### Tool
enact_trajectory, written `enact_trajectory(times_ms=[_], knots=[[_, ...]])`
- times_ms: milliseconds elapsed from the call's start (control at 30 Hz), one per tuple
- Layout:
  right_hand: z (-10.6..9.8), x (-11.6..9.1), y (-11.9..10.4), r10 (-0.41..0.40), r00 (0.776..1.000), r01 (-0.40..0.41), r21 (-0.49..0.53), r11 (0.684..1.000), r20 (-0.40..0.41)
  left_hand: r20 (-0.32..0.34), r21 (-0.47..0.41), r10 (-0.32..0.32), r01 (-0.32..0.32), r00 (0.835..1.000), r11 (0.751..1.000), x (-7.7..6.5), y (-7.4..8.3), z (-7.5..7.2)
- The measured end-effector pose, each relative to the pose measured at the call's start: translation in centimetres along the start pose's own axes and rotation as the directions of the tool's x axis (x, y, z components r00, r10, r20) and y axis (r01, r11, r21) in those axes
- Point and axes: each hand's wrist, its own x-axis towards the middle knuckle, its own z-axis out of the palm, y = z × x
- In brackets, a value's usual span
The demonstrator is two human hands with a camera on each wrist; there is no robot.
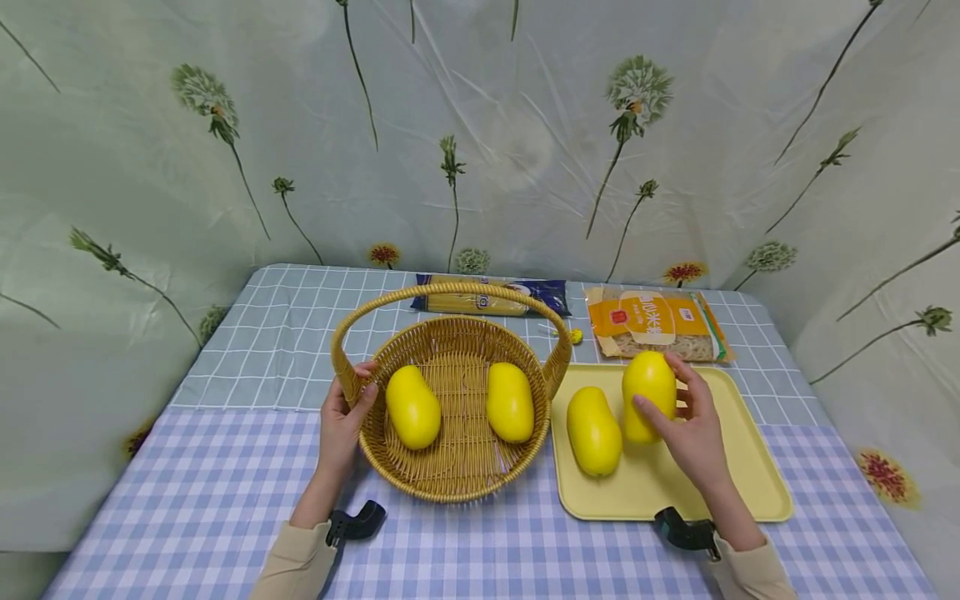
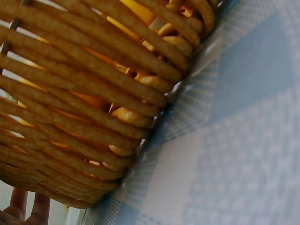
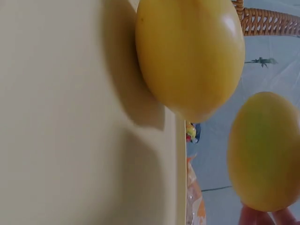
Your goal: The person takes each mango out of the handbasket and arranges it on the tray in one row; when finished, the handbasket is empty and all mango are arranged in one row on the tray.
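Observation:
A round woven wicker basket [image 1: 454,492] with a tall arched handle stands on the table. Inside it, one smooth yellow mango-like fruit [image 1: 414,408] lies at the left and another [image 1: 510,403] at the right. My left hand [image 1: 347,417] grips the basket's left side at the handle base; its fingertips [image 2: 40,208] show beside the weave in the left wrist view. Above the pale yellow tray [image 1: 675,492], my right hand [image 1: 692,425] holds a third fruit [image 3: 265,152] between thumb and fingers, apart from the tray. Another such fruit [image 1: 595,431] lies on the tray's left part.
Behind the basket lies a dark blue pack of noodles [image 1: 487,297]. An orange food bag [image 1: 656,323] rests behind the tray, with a small yellow item [image 1: 575,336] to its left. A flowered cloth [image 1: 525,150] hangs along the table's back edge.

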Motion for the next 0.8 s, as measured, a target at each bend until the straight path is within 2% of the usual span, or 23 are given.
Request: enact_trajectory(times_ms=[367,800], knots=[[-0.6,-0.2,-1.7,0.138,0.988,-0.131,-0.089,0.987,0.068,-0.007,0.003,-0.01,0.01,1.0,1.0,0.0,0.0,0.0],[-1.0,0.0,-0.9,0.169,0.975,-0.149,-0.14,0.979,0.142,-0.012,-0.011,-0.011,0.011,1.0,1.0,0.0,-0.1,0.0]])
